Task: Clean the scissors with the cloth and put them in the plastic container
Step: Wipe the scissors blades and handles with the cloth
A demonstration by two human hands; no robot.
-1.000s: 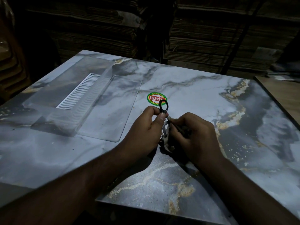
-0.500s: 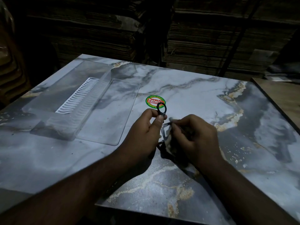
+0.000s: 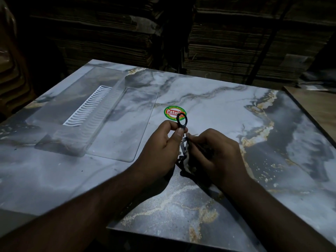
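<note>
My left hand (image 3: 163,148) pinches the black-handled scissors (image 3: 181,121) just below the ring handle, which sticks up above my fingers. Their blades point down between my hands and are mostly hidden. My right hand (image 3: 216,153) grips a dark-and-white patterned cloth (image 3: 187,160) wrapped against the blades. The clear plastic container (image 3: 76,140) lies to the left on the marble table, its lid (image 3: 123,124) open flat beside it and a white ribbed insert (image 3: 87,106) inside.
A round green-and-red sticker (image 3: 171,110) sits on the marble table (image 3: 236,110) just beyond my hands. Stacks of flat cardboard (image 3: 236,42) rise behind the table. A wooden surface (image 3: 316,106) adjoins the table's right edge.
My hands stay together at the same spot; the right hand has shifted the cloth slightly along the blades. The container has not moved.
</note>
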